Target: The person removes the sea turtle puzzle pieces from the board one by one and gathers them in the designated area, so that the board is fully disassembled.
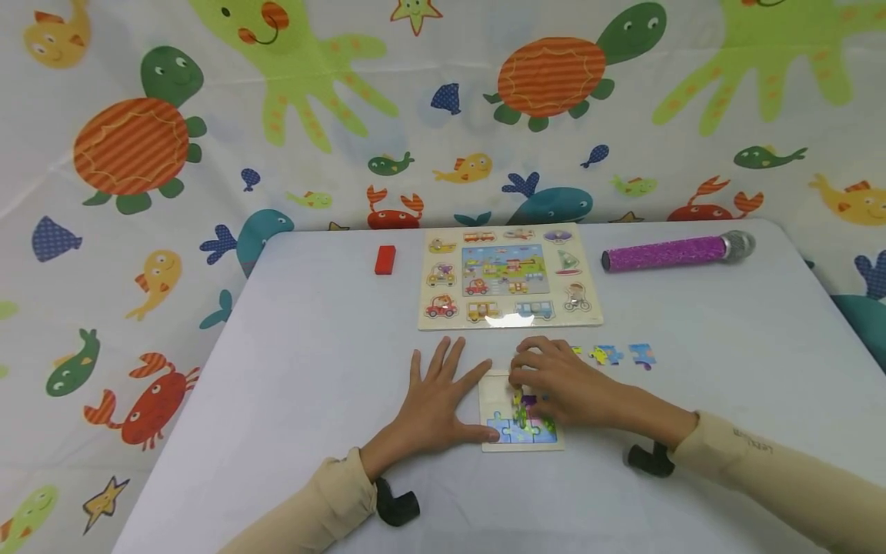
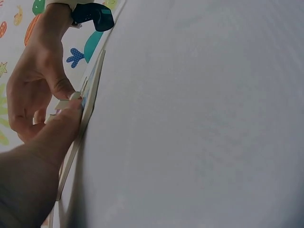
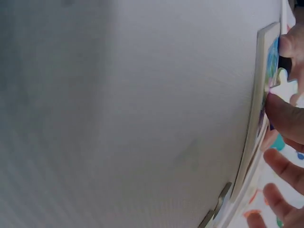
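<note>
A small wooden jigsaw board [image 1: 493, 391] lies in front of me, its lower part filled with blue interlocking pieces. My left hand [image 1: 431, 406] is spread flat to its left, the thumb touching the board's lower left corner. Over the board's right side, my right hand [image 1: 571, 391] pinches a jigsaw piece [image 1: 518, 408] between thumb and fingers. In the right wrist view, that piece [image 3: 285, 86] stands tilted up from the board, its pale back showing. The right fingers partly cover the pieces beneath them.
Loose jigsaw pieces [image 1: 606, 355] lie behind the right hand. Farther back are a larger vehicle-picture puzzle board [image 1: 508, 317], a red block [image 1: 384, 260] and a purple glittery microphone [image 1: 664, 254]. A sea-animal cloth [image 1: 429, 69] hangs behind the white table [image 1: 311, 346].
</note>
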{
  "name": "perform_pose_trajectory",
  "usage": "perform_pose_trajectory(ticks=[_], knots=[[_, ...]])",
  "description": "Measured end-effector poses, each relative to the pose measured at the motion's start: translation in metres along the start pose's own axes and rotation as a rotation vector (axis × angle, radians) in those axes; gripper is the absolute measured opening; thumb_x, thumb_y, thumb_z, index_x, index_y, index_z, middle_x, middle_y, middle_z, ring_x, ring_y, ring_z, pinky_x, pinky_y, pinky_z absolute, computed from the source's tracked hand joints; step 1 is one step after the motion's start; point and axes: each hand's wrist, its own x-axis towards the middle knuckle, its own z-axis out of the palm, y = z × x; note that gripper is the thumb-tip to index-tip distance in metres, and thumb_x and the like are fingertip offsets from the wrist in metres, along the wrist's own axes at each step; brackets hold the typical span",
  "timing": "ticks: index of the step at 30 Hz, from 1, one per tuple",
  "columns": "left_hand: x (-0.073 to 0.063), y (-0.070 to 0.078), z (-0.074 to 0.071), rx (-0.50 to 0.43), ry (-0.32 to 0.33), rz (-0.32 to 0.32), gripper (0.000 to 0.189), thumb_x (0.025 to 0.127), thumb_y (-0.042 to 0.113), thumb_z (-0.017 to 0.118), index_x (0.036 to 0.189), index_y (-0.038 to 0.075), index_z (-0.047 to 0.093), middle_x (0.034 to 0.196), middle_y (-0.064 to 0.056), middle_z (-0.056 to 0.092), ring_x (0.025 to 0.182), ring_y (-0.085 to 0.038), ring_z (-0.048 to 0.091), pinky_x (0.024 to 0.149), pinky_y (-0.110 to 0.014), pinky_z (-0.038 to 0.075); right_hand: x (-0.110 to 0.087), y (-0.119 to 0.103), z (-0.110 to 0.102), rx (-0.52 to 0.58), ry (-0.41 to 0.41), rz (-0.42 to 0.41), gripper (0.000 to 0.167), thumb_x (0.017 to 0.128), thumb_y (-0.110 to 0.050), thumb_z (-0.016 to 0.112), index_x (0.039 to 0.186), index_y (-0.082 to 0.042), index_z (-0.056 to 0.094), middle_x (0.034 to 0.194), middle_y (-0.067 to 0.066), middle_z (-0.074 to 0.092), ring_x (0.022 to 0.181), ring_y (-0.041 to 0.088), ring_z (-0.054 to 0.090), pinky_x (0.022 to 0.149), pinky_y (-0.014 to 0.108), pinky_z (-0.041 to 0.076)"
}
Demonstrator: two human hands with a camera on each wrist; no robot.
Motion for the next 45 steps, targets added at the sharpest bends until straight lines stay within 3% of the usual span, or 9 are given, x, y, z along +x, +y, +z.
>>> perform_pose_trajectory(ticks=[5, 10, 14, 21, 27, 36, 45], knots=[[0.001, 0.001, 0.002, -0.003, 0.005, 0.009, 0.101, 0.075, 0.074, 0.075, 0.159, 0.029, 0.040, 0.171, -0.014, 0.011, 0.157, -0.034, -0.002, 0.115, -0.073, -0.002, -0.003, -0.001, 0.000, 0.091, 0.034, -0.004, 0.032, 0.083, -0.021, 0.086, 0.111, -0.021, 0.070, 0.117, -0.007, 0.067, 0.126, 0.024, 0.047, 0.100, 0.052, 0.042], [0.001, 0.002, 0.001, 0.001, 0.011, 0.012, 0.101, 0.075, 0.073, 0.076, 0.158, 0.028, 0.041, 0.170, -0.014, 0.012, 0.157, -0.035, -0.001, 0.115, -0.073, -0.001, -0.002, -0.002, -0.001, 0.258, 0.028, 0.047, 0.019, 0.088, -0.014, 0.080, 0.101, -0.022, 0.071, 0.109, -0.012, 0.068, 0.122, 0.021, 0.049, 0.099, 0.051, 0.042], [0.001, 0.002, 0.001, -0.002, 0.012, 0.010, 0.101, 0.075, 0.072, 0.077, 0.158, 0.028, 0.041, 0.170, -0.014, 0.012, 0.157, -0.035, -0.001, 0.115, -0.073, -0.001, -0.001, -0.004, -0.001, 0.353, 0.017, 0.084, 0.018, 0.088, -0.008, 0.078, 0.096, -0.022, 0.069, 0.101, -0.014, 0.065, 0.111, 0.016, 0.052, 0.096, 0.048, 0.043], [0.000, 0.002, 0.000, -0.002, 0.015, 0.013, 0.101, 0.074, 0.072, 0.077, 0.158, 0.028, 0.042, 0.170, -0.015, 0.013, 0.157, -0.035, 0.000, 0.115, -0.073, -0.001, -0.003, -0.003, -0.005, 0.439, -0.003, 0.151, 0.017, 0.088, -0.007, 0.076, 0.096, -0.021, 0.071, 0.093, -0.017, 0.062, 0.095, 0.010, 0.054, 0.088, 0.034, 0.049], [0.001, 0.002, 0.001, 0.002, 0.022, 0.015, 0.101, 0.073, 0.072, 0.078, 0.157, 0.027, 0.043, 0.170, -0.016, 0.015, 0.156, -0.037, 0.002, 0.114, -0.074, 0.000, -0.017, 0.009, -0.021, 0.509, 0.002, 0.246, 0.013, 0.091, -0.010, 0.075, 0.097, -0.022, 0.074, 0.093, -0.014, 0.066, 0.090, 0.013, 0.057, 0.082, 0.033, 0.051], [0.001, 0.002, 0.001, 0.003, 0.010, -0.008, 0.102, 0.073, 0.072, 0.078, 0.157, 0.028, 0.043, 0.170, -0.013, 0.013, 0.157, -0.034, 0.000, 0.115, -0.073, -0.002, -0.054, 0.041, -0.058, 0.514, -0.032, 0.426, 0.009, 0.093, -0.011, 0.073, 0.099, -0.018, 0.076, 0.095, -0.010, 0.070, 0.093, 0.018, 0.058, 0.084, 0.034, 0.052], [0.001, 0.001, 0.003, -0.001, 0.015, -0.013, 0.102, 0.072, 0.072, 0.078, 0.158, 0.029, 0.042, 0.170, -0.013, 0.013, 0.157, -0.034, -0.001, 0.115, -0.072, -0.003, -0.070, 0.059, -0.060, 0.475, -0.048, 0.516, 0.011, 0.092, -0.009, 0.072, 0.100, -0.013, 0.077, 0.099, -0.003, 0.071, 0.086, 0.018, 0.058, 0.071, 0.028, 0.051]])
